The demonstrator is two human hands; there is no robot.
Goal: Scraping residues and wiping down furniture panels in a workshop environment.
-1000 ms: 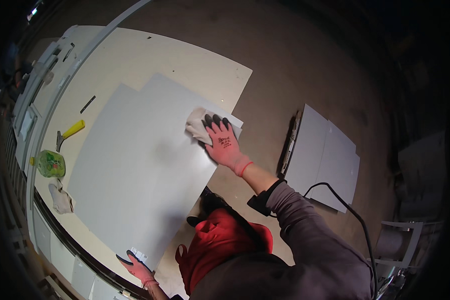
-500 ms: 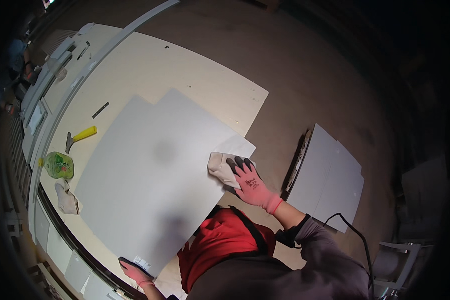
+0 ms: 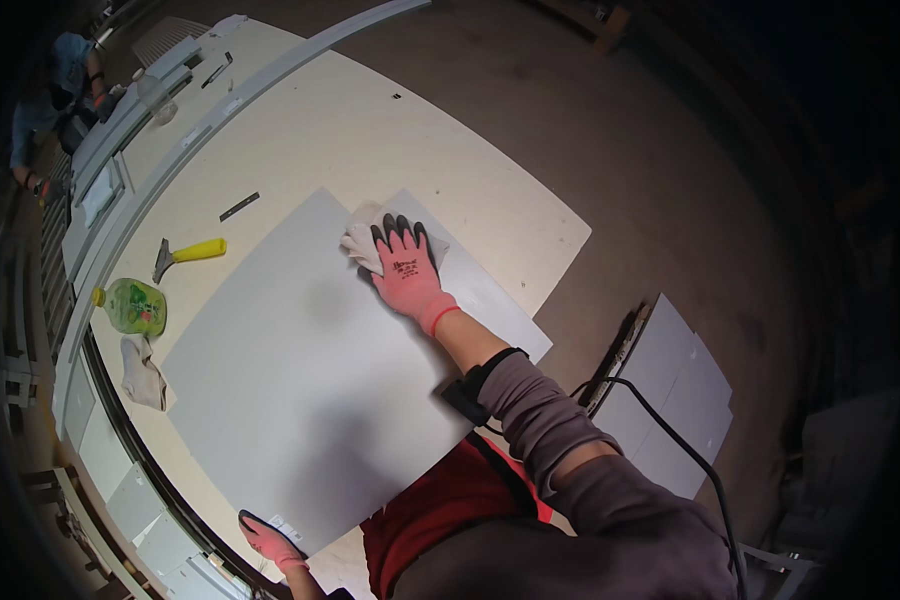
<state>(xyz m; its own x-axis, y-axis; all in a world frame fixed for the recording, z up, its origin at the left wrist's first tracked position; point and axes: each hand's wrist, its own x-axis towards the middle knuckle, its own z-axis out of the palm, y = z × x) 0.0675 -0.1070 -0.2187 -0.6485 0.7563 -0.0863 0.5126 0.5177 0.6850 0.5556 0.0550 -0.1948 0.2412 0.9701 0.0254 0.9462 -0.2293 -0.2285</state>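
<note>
The panel (image 3: 270, 340) lies flat at the counter's (image 3: 450, 140) near edge. Hands apart: the right hand (image 3: 407, 270) spreads over the cloth (image 3: 362, 245) at the panel's notched side; the left hand (image 3: 273, 543), grip unclear, touches its near left end. Even pressure and a steadied panel should help.
</note>
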